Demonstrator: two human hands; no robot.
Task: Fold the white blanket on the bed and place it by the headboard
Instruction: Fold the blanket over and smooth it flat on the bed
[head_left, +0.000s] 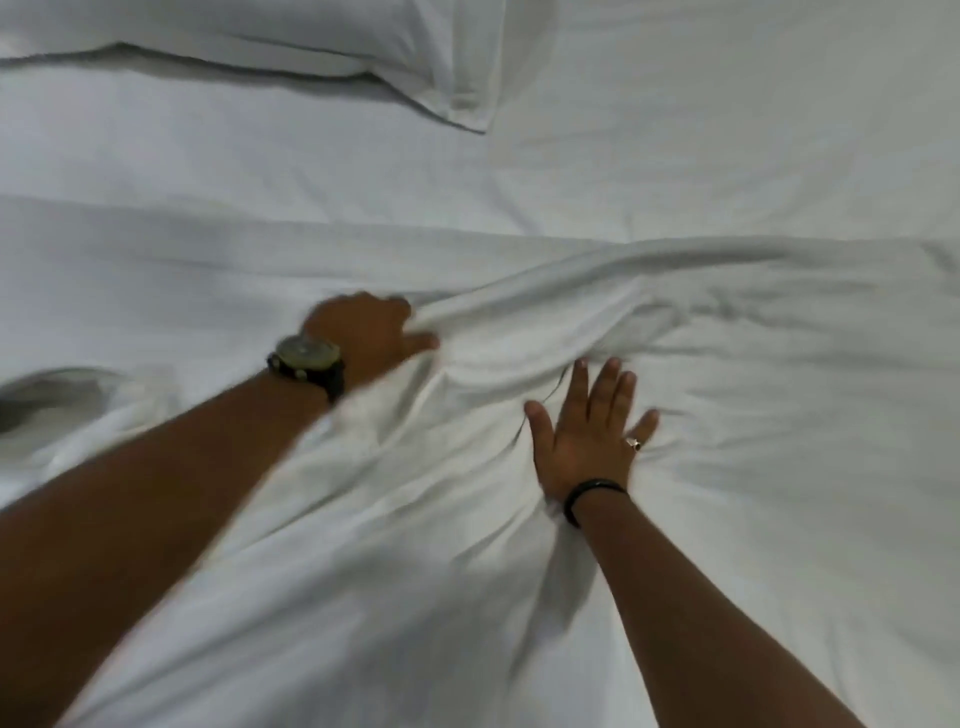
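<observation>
The white blanket (727, 441) lies rumpled across the near half of the bed, its far edge running left to right across the middle of the view. My left hand (369, 332), with a watch on the wrist, grips a bunched fold of the blanket near the centre. My right hand (592, 431) presses flat on the blanket just to the right of that fold, fingers straight and spread, a ring on one finger and a dark band at the wrist. The headboard is out of view.
A white pillow (311, 47) lies at the top left on the white bed sheet (675, 130). A dark gap (47, 395) shows under the blanket at the left edge.
</observation>
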